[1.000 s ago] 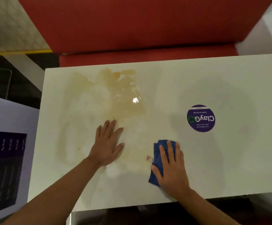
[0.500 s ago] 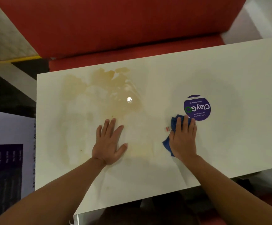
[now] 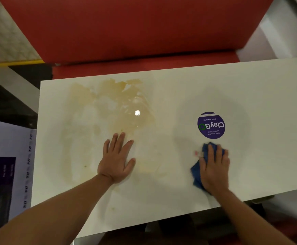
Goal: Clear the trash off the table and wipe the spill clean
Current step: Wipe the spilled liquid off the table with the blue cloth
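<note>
A brownish spill [image 3: 112, 110] spreads over the left half of the white table [image 3: 268, 96], smeared thin toward the near side. My left hand [image 3: 116, 161] lies flat on the table at the spill's near edge, fingers straight and spread. My right hand [image 3: 214, 168] presses a blue cloth [image 3: 196, 175] flat against the table with straight fingers, just below a round purple sticker [image 3: 211, 125]. Most of the cloth is hidden under the hand. No trash is in view on the table.
A red bench seat [image 3: 144, 64] and its backrest [image 3: 135, 27] run along the table's far edge. A white and purple printed board [image 3: 4, 156] stands at the left of the table. A light's reflection [image 3: 137, 113] glints in the spill.
My right hand slid the cloth from the near middle rightward up to the sticker, then back toward me, a little below it. My left hand stayed flat in place.
</note>
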